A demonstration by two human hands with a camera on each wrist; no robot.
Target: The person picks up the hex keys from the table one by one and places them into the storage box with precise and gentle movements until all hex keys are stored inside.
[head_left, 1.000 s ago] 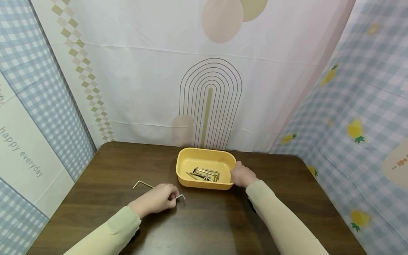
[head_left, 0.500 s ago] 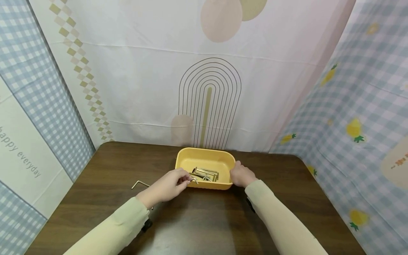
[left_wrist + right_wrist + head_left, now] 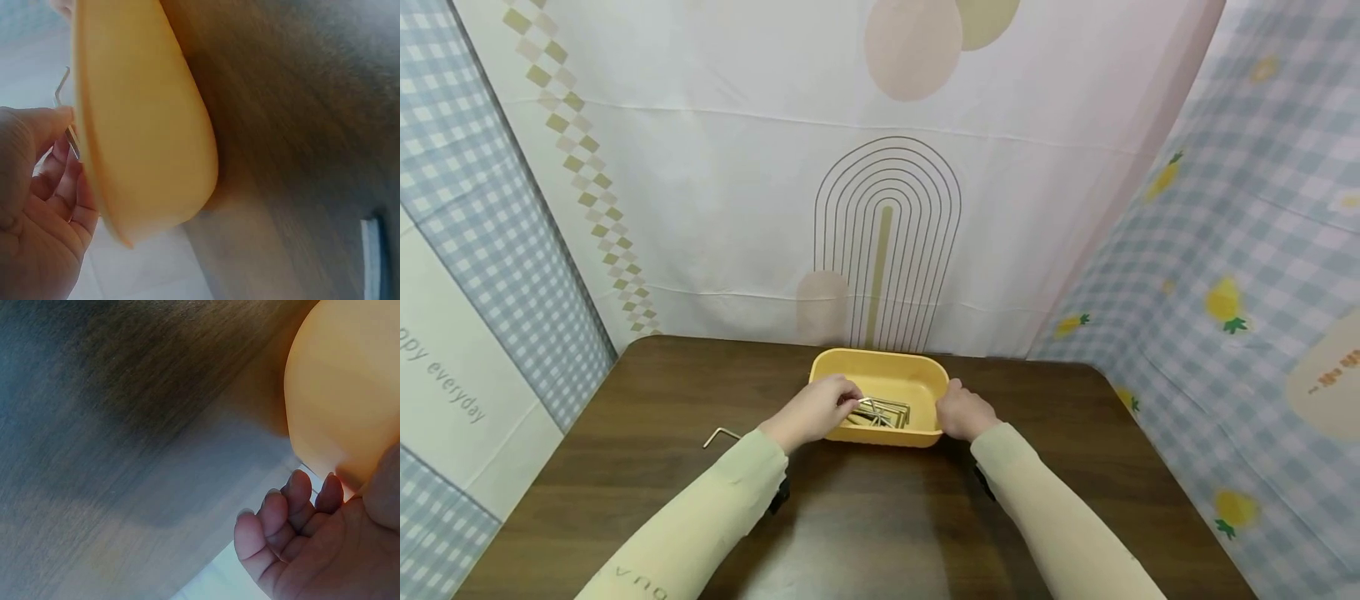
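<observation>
A yellow plastic bin (image 3: 880,437) stands at the back middle of the table in the head view. Inside it lie several L-shaped hex keys (image 3: 897,410). My left hand (image 3: 817,410) is over the bin's left end, pinching one hex key (image 3: 60,94) between thumb and fingers; its bent end sticks out past the fingertips. In the left wrist view these fingertips are right at the bin's rim. My right hand (image 3: 966,413) grips the bin's right end; in the right wrist view its thumb (image 3: 382,490) lies against the bin wall and the fingers are curled.
Left of the bin, another hex key (image 3: 721,432) lies on the dark wooden table (image 3: 647,400), partly covered by my left sleeve (image 3: 730,492). A metal bar end (image 3: 372,259) shows on the tabletop in the left wrist view. A white patterned cloth (image 3: 737,208) hangs behind the table.
My left hand has moved from the table in front of the bin up and right, carrying its hex key over the bin. The right hand has stayed at the bin's right end.
</observation>
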